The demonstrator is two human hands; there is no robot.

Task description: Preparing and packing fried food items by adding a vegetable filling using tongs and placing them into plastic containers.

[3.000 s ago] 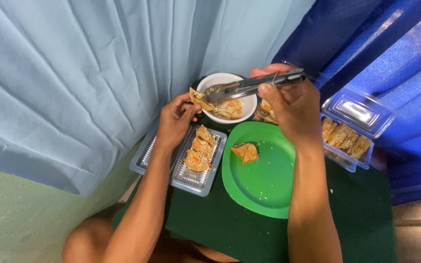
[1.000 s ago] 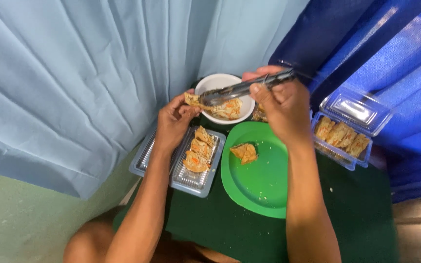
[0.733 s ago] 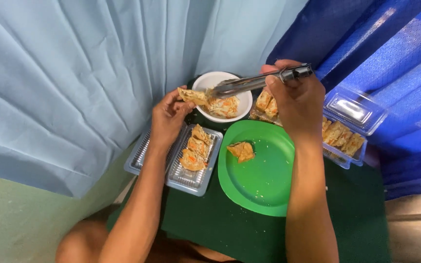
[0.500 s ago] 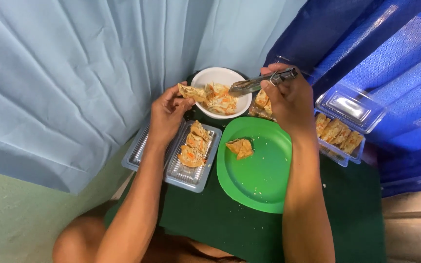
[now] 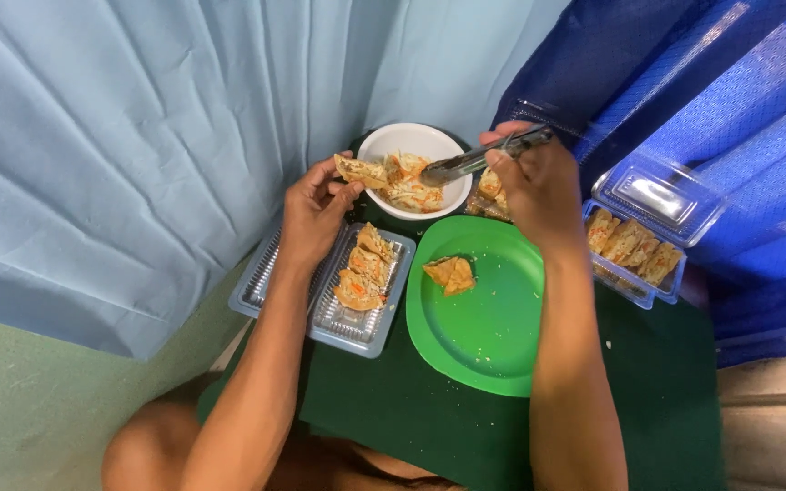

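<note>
Golden folded pastry [image 5: 362, 170], metal tongs [image 5: 484, 158]

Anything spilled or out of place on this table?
Only minor mess: pale crumbs dot the green plate near the lone fried piece, and a few specks lie on the dark green tablecloth. The clear trays sit upright with lids open. Nothing looks tipped or damaged.

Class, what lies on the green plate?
One folded fried pastry lies on the green plate, with a few crumbs. The right hand covers the far rim.
</note>
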